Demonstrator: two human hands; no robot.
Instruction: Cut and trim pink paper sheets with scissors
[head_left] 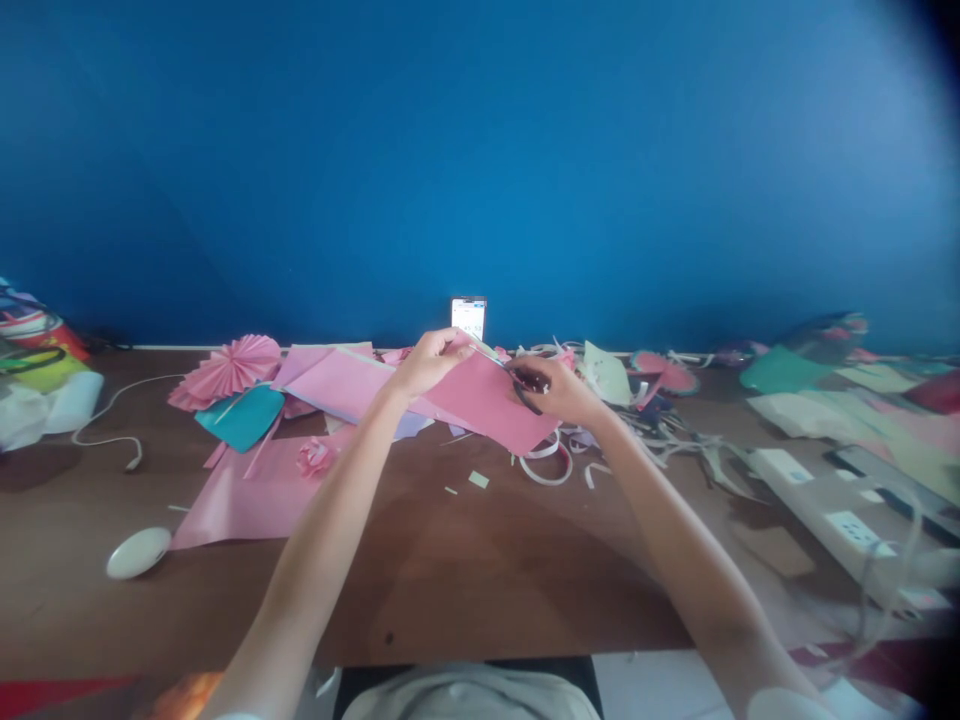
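Note:
My left hand [433, 362] is closed on the upper edge of a pink sheet of paper [491, 405], held a little above the table. In my right hand [553, 388] is a pair of scissors [527, 390] with dark handles. The blades lie along the sheet's top edge and point toward my left hand; how far they are parted I cannot tell. Under and left of my left wrist lies a lighter pink sheet [341, 385]. A curled white paper strip [551, 470] lies below the right hand, near small pale scraps [478, 480].
A lit phone [469, 315] stands against the blue wall. Left are a pink pleated fan [232, 370], a teal paper piece [244, 415], a paper flower [316, 457] and a white mouse [139, 553]. A power strip [847, 525] with cables lies right, near paper piles.

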